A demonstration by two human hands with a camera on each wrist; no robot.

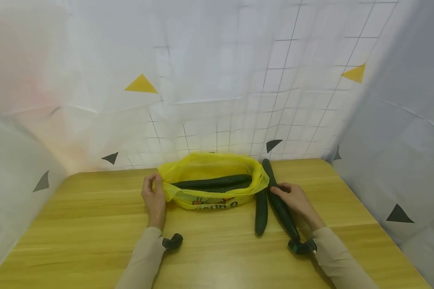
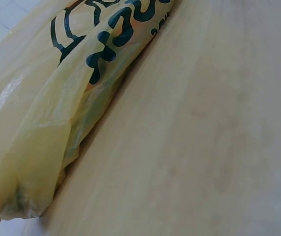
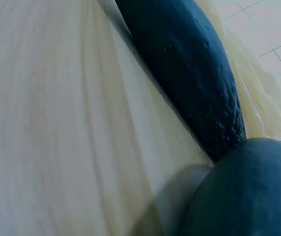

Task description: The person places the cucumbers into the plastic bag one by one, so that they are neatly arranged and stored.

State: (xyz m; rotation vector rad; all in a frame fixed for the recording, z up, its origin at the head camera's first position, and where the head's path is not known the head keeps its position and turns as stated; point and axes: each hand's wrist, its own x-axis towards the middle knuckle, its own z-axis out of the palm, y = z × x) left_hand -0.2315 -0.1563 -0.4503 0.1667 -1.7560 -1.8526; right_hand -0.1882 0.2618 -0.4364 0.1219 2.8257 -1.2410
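A yellow plastic bag [image 1: 181, 199] with dark printing lies with its mouth spread, and dark green cucumbers [image 1: 213, 183] lie inside it. My left hand [image 1: 154, 198] pinches the bag's left rim; the left wrist view shows the bag's printed side [image 2: 46, 123] but hardly any of the hand. At the bag's right end, my right hand [image 1: 293, 198] grips a long cucumber [image 1: 283, 212] around its middle. Another cucumber [image 1: 261, 212] rests on the table just left of it, its far end against the bag. Both cucumbers appear in the right wrist view, the held one [image 3: 248, 191] nearest.
The wooden table [image 1: 217, 249] extends around the bag to both sides. White sheeting [image 1: 209, 80] with grid lines and triangle marks stands behind the table, and grey-white panels [image 1: 401, 160] flank it. Small dark devices [image 1: 172, 241] are strapped at both wrists.
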